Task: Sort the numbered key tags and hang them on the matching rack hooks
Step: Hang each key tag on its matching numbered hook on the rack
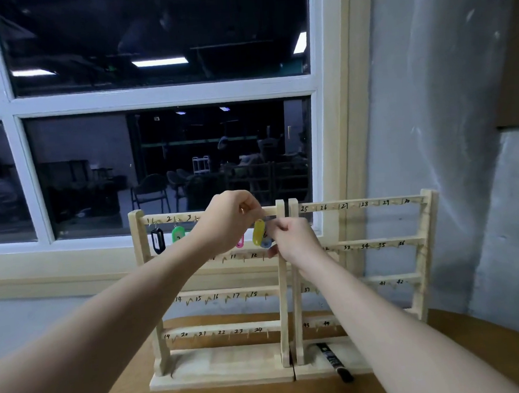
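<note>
Now left hand (227, 219) grip pinches yellow tag (258, 232) ring at top rail (271, 210); right hand (291, 240) grip pinches blue tag (266, 243).

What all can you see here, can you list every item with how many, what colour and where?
Wooden hook racks: two, pale wood, side by side on the table, hooks numbered in black.
Black key tag: one, on hook 1, top row of the left-side rack.
Green key tag: one, on hook 2.
Pink key tag: one, top row, mostly hidden behind the left hand.
Yellow key tag: one, top row near the rack's end.
Blue key tag: one, partly hidden behind the yellow one.
Black marker pen: one, lying on the right-side rack's base.
Round wooden table: one, brown.
Window: one, white frame, dark glass.
Left hand: pinching at the top rail.
Right hand: fingers curled by the blue tag.
</note>
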`<state>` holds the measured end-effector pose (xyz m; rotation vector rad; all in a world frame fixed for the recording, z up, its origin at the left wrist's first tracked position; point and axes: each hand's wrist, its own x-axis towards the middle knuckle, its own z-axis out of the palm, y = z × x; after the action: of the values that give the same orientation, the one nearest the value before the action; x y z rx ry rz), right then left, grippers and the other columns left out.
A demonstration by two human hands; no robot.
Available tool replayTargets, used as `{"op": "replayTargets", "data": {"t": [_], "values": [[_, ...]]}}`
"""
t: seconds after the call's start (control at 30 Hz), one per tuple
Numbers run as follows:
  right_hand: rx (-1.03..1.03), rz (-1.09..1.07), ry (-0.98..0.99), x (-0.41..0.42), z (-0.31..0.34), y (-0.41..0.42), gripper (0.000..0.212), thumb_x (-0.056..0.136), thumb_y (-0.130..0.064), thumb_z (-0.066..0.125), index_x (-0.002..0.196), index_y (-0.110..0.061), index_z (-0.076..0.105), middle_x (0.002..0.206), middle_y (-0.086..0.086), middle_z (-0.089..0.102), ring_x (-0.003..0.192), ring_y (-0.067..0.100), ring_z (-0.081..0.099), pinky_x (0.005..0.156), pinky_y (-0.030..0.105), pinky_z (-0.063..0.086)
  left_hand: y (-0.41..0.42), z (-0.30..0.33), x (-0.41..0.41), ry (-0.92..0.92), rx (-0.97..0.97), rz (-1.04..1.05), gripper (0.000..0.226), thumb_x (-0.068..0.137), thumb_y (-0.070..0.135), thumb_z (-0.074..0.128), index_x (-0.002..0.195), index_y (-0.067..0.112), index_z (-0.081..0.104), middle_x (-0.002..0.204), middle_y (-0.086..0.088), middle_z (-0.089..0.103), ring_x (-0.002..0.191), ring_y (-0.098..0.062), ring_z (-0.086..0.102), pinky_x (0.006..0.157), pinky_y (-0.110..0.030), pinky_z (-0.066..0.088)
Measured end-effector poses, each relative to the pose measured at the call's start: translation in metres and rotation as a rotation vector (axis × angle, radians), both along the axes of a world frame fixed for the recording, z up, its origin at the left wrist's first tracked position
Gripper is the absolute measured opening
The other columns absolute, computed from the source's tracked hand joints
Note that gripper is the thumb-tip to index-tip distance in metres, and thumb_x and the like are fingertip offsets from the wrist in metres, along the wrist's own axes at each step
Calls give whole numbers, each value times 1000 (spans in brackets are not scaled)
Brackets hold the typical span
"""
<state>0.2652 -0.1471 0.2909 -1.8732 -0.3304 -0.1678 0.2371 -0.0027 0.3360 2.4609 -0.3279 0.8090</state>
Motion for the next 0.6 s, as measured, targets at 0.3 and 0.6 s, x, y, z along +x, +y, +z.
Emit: {"op": "replayTargets", "data": {"t": [0.3,0.6], "values": [[16,-16,-58,0,-9,-1,25,106,-30,52,100,-20,74,86,-1,74,53,7,62,54,21,45,-4,3,19,9,44,18,16,100,17,59,89,22,69,79,18,60,65,2,53,54,-6,38],[97,5,-49,-2,-18,-6,24,103,-31,56,93,-19,74,85,-2,75,48,8,61,47,14,40,-6,8,19,112,37,35,21,102,18,55,96,11,73,72,-5,66,45,-10,44,38,-12,31]]}}
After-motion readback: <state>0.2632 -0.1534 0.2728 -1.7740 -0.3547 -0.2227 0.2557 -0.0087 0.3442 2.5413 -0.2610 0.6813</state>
